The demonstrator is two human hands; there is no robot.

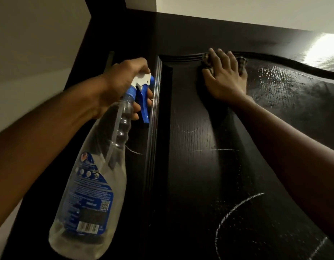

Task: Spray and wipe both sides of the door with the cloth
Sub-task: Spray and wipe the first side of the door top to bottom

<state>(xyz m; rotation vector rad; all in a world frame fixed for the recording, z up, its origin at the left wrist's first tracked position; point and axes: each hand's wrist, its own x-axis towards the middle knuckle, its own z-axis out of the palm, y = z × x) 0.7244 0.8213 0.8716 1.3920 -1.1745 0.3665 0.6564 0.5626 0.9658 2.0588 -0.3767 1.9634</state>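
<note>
Door (190, 175) bears one cloth (207, 61), pressed under our right hand (226, 79), fingers spread flat. Our left hand (121, 85) grips one bottle (91, 184), hanging below it.

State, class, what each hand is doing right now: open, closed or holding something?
Left hand: closed round the spray bottle.
Right hand: open, pressing the cloth against the door.

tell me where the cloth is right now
In the head view the cloth sits upper centre, pressed against the dark door under the right hand, just below the panel's top moulding.
</note>
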